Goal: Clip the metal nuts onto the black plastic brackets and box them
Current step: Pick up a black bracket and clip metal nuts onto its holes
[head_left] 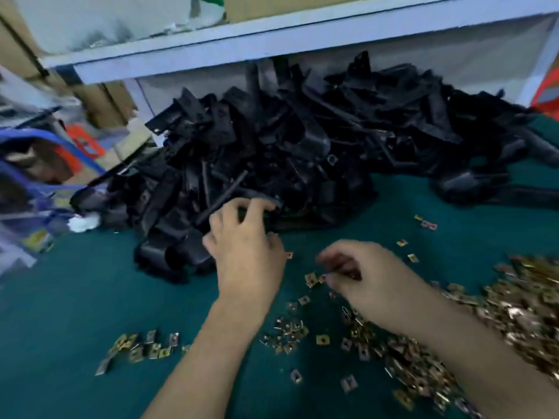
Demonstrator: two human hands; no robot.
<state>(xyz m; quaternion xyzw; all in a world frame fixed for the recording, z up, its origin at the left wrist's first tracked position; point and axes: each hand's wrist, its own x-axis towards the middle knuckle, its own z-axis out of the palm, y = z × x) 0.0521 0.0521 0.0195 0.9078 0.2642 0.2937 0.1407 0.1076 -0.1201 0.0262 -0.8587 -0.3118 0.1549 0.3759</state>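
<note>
L hand [245, 249] is at front of bracket pile [272, 140], fingers curled round one black bracket [273, 203] at pile's near edge. R hand [372, 279] is just right of it, fingers bent down over loose nuts [311, 279] on green table [60, 313] (too blurred to tell if it's pinching one). Main nut heap [514, 306] lies far right, w/ a small scatter [142, 346] front-left. White shelf [272, 37] runs behind pile.
</note>
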